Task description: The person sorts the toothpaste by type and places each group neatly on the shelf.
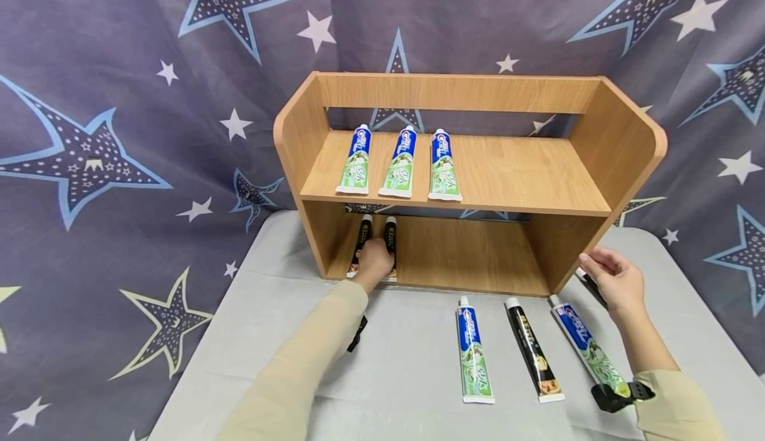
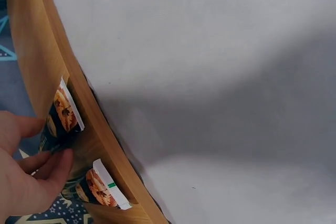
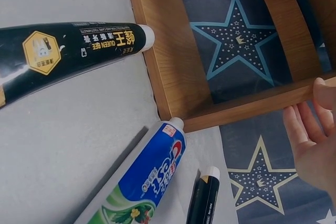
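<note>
My left hand (image 1: 374,258) reaches into the lower level of a wooden shelf (image 1: 466,248) and pinches a black toothpaste tube (image 2: 64,109) between thumb and fingers. That tube lies with its cap toward the back and its white crimped end near the front edge. Beside it, on its left in the head view, lies another black toothpaste tube (image 1: 362,238). At the shelf's right side, my right hand (image 1: 621,285) holds the edge of the side panel (image 3: 252,109), thumb on the edge and fingers against the outer face.
Three blue-and-green toothpaste tubes (image 1: 399,162) lie in a row on the upper level. On the grey table are a blue-and-green tube (image 1: 475,354), a black tube (image 1: 534,351), another blue-and-green tube (image 1: 588,345) and a black tube (image 3: 205,195) by the shelf's right side. A star-patterned curtain (image 1: 119,228) hangs behind.
</note>
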Demonstrator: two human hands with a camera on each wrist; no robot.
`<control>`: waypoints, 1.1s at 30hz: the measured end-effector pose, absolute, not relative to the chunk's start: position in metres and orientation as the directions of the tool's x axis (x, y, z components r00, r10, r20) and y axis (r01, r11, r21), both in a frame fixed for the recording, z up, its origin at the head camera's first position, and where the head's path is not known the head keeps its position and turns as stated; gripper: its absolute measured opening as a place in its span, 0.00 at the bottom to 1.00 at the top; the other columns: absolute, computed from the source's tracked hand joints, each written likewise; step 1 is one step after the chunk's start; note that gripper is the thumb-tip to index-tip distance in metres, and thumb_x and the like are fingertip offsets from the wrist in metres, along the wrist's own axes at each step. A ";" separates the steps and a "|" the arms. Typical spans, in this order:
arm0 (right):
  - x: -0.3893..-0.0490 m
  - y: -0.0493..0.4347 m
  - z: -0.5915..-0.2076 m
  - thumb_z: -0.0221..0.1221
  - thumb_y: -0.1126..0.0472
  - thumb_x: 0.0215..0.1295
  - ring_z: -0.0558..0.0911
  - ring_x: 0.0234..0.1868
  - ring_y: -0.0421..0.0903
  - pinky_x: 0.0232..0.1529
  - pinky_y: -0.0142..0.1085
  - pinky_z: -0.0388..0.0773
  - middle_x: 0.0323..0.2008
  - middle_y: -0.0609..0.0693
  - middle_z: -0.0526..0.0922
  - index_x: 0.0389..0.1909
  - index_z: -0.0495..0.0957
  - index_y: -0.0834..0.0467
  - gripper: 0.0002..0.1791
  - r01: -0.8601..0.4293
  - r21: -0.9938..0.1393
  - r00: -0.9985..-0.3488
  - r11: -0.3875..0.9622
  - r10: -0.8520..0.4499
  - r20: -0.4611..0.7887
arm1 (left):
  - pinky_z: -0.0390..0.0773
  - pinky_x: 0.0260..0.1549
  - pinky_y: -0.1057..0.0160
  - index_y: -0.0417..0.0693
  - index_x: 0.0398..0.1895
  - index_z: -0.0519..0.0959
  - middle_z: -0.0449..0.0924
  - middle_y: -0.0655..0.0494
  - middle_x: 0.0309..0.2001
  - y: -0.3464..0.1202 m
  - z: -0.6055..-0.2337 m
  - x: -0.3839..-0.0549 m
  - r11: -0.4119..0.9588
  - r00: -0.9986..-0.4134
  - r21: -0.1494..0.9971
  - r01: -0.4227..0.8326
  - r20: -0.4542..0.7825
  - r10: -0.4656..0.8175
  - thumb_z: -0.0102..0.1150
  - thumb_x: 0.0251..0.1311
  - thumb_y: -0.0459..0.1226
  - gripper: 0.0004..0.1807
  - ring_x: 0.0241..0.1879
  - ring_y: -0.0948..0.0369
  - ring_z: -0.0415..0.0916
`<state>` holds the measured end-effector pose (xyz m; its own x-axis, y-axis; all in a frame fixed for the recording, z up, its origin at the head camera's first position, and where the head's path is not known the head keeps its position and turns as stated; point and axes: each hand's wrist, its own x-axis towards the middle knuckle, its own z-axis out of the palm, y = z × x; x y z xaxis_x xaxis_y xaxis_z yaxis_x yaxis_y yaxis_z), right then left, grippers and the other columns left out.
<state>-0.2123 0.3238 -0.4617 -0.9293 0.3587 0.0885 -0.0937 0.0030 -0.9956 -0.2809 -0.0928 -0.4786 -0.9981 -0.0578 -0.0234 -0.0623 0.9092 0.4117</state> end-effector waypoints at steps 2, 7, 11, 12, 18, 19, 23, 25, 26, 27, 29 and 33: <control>-0.206 0.316 -0.452 0.68 0.65 0.54 0.82 0.27 0.27 0.30 0.17 0.79 0.25 0.32 0.84 0.31 0.82 0.46 0.10 -0.100 -0.995 -0.928 0.007 0.360 0.096 | 0.79 0.51 0.42 0.35 0.45 0.79 0.82 0.39 0.45 -0.093 -0.478 -0.280 0.903 -0.998 0.424 -0.068 -0.025 -0.063 0.55 0.64 0.36 0.13 0.47 0.44 0.80; -0.200 0.312 -0.444 0.66 0.66 0.56 0.81 0.26 0.25 0.30 0.16 0.78 0.25 0.30 0.83 0.29 0.81 0.43 0.12 -0.092 -0.995 -0.927 0.038 0.362 0.100 | 0.80 0.47 0.44 0.40 0.55 0.77 0.81 0.40 0.52 -0.096 -0.479 -0.273 0.835 -0.996 0.545 -0.079 -0.009 -0.089 0.55 0.63 0.37 0.18 0.51 0.41 0.77; -0.199 0.311 -0.440 0.64 0.68 0.57 0.81 0.26 0.24 0.31 0.15 0.78 0.24 0.29 0.83 0.29 0.80 0.42 0.14 -0.077 -0.997 -0.935 0.011 0.347 0.076 | 0.82 0.36 0.51 0.43 0.51 0.79 0.83 0.43 0.48 -0.099 -0.482 -0.266 0.789 -0.995 0.614 -0.027 0.062 -0.083 0.56 0.60 0.35 0.16 0.45 0.45 0.81; -0.199 0.311 -0.439 0.64 0.69 0.57 0.81 0.26 0.24 0.31 0.15 0.78 0.24 0.29 0.83 0.29 0.80 0.42 0.15 -0.075 -0.997 -0.936 0.010 0.345 0.074 | 0.82 0.35 0.52 0.43 0.50 0.80 0.84 0.44 0.47 -0.100 -0.482 -0.264 0.784 -0.994 0.621 -0.004 0.086 -0.074 0.57 0.59 0.35 0.15 0.45 0.46 0.81; -0.199 0.311 -0.440 0.64 0.70 0.57 0.81 0.26 0.24 0.30 0.15 0.78 0.24 0.29 0.83 0.28 0.80 0.42 0.16 -0.070 -0.998 -0.935 -0.005 0.348 0.064 | 0.81 0.46 0.52 0.38 0.50 0.79 0.83 0.43 0.47 -0.108 -0.484 -0.251 0.723 -0.987 0.681 0.116 0.158 0.009 0.61 0.57 0.33 0.17 0.48 0.49 0.80; -0.199 0.310 -0.440 0.63 0.70 0.57 0.81 0.26 0.24 0.30 0.15 0.78 0.24 0.29 0.83 0.28 0.80 0.42 0.16 -0.071 -0.997 -0.935 -0.007 0.349 0.064 | 0.81 0.47 0.52 0.38 0.50 0.79 0.83 0.43 0.47 -0.110 -0.484 -0.249 0.713 -0.986 0.689 0.131 0.165 0.022 0.62 0.56 0.33 0.17 0.48 0.48 0.80; -0.199 0.309 -0.438 0.63 0.71 0.58 0.81 0.26 0.24 0.30 0.15 0.77 0.24 0.29 0.83 0.28 0.80 0.42 0.16 -0.073 -0.997 -0.934 -0.010 0.352 0.065 | 0.80 0.48 0.52 0.37 0.50 0.79 0.83 0.41 0.47 -0.120 -0.487 -0.241 0.695 -0.977 0.693 0.192 0.201 0.069 0.63 0.55 0.33 0.18 0.47 0.48 0.80; -0.199 0.310 -0.438 0.63 0.71 0.58 0.81 0.26 0.24 0.30 0.15 0.77 0.24 0.29 0.83 0.28 0.80 0.42 0.16 -0.068 -0.998 -0.935 -0.007 0.349 0.061 | 0.80 0.49 0.52 0.37 0.51 0.78 0.82 0.41 0.47 -0.125 -0.488 -0.238 0.682 -0.974 0.700 0.212 0.208 0.089 0.63 0.55 0.33 0.19 0.47 0.48 0.80; -0.199 0.310 -0.438 0.63 0.71 0.57 0.81 0.26 0.24 0.30 0.15 0.77 0.24 0.29 0.83 0.28 0.80 0.42 0.16 -0.067 -0.998 -0.936 -0.008 0.346 0.060 | 0.80 0.49 0.51 0.37 0.51 0.78 0.82 0.40 0.46 -0.128 -0.487 -0.236 0.673 -0.973 0.705 0.221 0.209 0.101 0.63 0.56 0.34 0.19 0.47 0.47 0.80; -0.199 0.311 -0.438 0.63 0.71 0.57 0.81 0.26 0.24 0.30 0.15 0.78 0.24 0.29 0.83 0.28 0.80 0.42 0.16 -0.068 -0.998 -0.937 -0.015 0.343 0.059 | 0.80 0.50 0.50 0.37 0.52 0.78 0.82 0.40 0.46 -0.131 -0.487 -0.234 0.664 -0.970 0.710 0.236 0.214 0.115 0.64 0.56 0.34 0.19 0.47 0.47 0.80; -0.200 0.312 -0.440 0.64 0.71 0.57 0.82 0.26 0.25 0.30 0.16 0.78 0.24 0.30 0.83 0.28 0.80 0.43 0.15 -0.072 -0.997 -0.939 -0.027 0.339 0.058 | 0.80 0.49 0.49 0.37 0.52 0.78 0.82 0.39 0.46 -0.137 -0.485 -0.229 0.642 -0.963 0.720 0.264 0.230 0.139 0.64 0.56 0.35 0.20 0.47 0.46 0.80; -0.203 0.315 -0.447 0.67 0.67 0.55 0.82 0.26 0.27 0.31 0.18 0.80 0.25 0.32 0.84 0.29 0.82 0.45 0.11 -0.112 -0.993 -0.937 -0.023 0.336 0.098 | 0.79 0.50 0.47 0.36 0.52 0.77 0.81 0.39 0.47 -0.149 -0.481 -0.220 0.601 -0.953 0.742 0.298 0.262 0.151 0.65 0.55 0.34 0.21 0.48 0.44 0.79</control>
<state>-0.2026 0.3146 -0.4471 -0.9369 0.3356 0.0980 -0.1123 -0.0234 -0.9934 -0.2198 -0.1488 -0.4811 -0.9533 0.1506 0.2617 0.2985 0.6007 0.7417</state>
